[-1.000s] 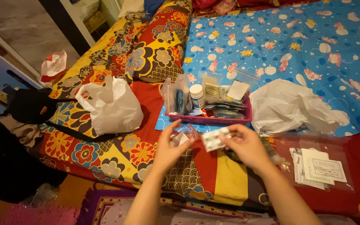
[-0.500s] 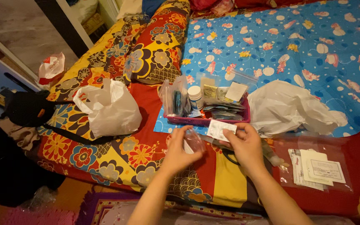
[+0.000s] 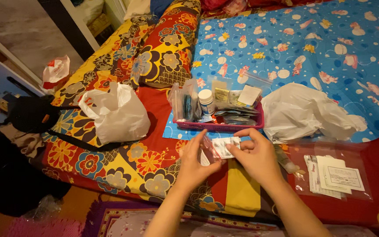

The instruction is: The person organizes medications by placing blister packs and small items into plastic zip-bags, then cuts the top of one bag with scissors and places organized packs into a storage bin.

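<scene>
My left hand [image 3: 194, 163] grips a small clear plastic zip bag [image 3: 209, 149] by its edge, over the flowered bedspread. A white blister strip of pills [image 3: 225, 146] is pinched in my right hand [image 3: 256, 156], and one end of it sits at or inside the bag's mouth. Both hands are close together, just in front of a pink basket [image 3: 219, 127] that holds a white pill bottle [image 3: 206, 101] and several sachets and small bags.
A white plastic bag [image 3: 118, 113] lies to the left, a crumpled one [image 3: 305, 113] to the right. A clear bag of paper leaflets [image 3: 335, 176] rests at right. A black strap bag [image 3: 30, 115] hangs off the bed's left edge.
My hands have drawn together. The blister strip moved from above the bag down to the bag's opening, and the left hand tilted the bag toward it.
</scene>
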